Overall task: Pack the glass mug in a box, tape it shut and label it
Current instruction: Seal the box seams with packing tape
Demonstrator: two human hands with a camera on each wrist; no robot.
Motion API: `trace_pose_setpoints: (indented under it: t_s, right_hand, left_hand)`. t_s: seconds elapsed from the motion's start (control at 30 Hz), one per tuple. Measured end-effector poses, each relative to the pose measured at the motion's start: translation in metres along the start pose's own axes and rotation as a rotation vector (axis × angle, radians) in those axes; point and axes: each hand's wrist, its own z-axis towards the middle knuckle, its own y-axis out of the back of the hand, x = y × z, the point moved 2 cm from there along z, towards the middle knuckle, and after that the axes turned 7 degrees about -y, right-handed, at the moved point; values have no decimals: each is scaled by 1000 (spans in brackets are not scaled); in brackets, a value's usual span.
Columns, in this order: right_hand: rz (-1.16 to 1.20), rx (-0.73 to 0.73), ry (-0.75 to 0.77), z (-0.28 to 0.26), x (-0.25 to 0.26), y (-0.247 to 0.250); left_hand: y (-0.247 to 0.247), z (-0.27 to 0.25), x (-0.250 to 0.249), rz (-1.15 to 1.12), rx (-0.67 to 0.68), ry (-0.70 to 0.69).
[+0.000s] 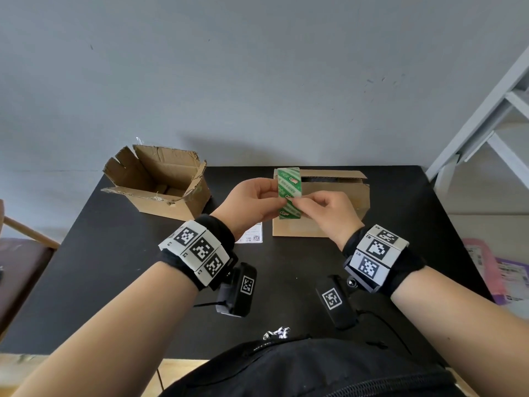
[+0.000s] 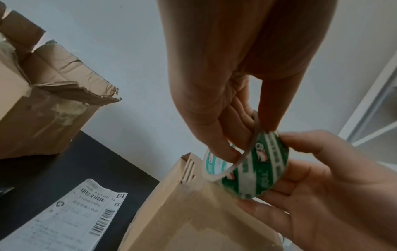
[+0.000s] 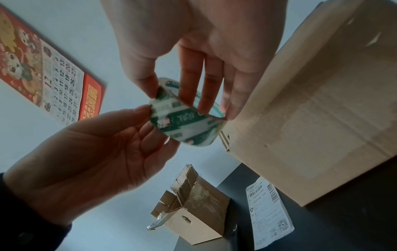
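A green-and-white tape roll [image 1: 289, 193] is held upright in the air over the black table [image 1: 114, 267]. My left hand [image 1: 269, 193] grips its left side; in the left wrist view its fingers [image 2: 227, 152] reach through the roll's [image 2: 257, 163] core. My right hand [image 1: 300, 203] pinches the roll's outer face, thumb and fingers on the roll [image 3: 189, 124] in the right wrist view. Just behind stands a brown cardboard box [image 1: 337, 202] with a dark gap along its top. A printed shipping label [image 1: 252, 234] lies flat to the box's left. No glass mug shows.
A torn, open cardboard box [image 1: 160, 181] stands at the table's back left. A white frame [image 1: 486, 124] rises at the right, with pink parcels [image 1: 481, 262] on the floor below. A wooden chair [image 1: 17, 253] sits at the left. A calendar [image 3: 53, 81] hangs on the wall.
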Motion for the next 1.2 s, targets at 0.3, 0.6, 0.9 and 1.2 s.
trace_pose_setpoints:
  t_s: [0.3, 0.6, 0.9, 1.2]
  right_hand:
    - [205, 5, -128, 5, 8, 7]
    - [561, 197, -218, 6, 10, 3]
    - [604, 143, -399, 11, 2, 3]
    - [581, 209, -428, 10, 2, 4]
  left_hand:
    - [-7, -1, 7, 382, 83, -180]
    - [-9, 2, 15, 242, -3, -24]
    - [-9, 1, 17, 697, 128, -253]
    - [-12, 2, 17, 597, 38, -135]
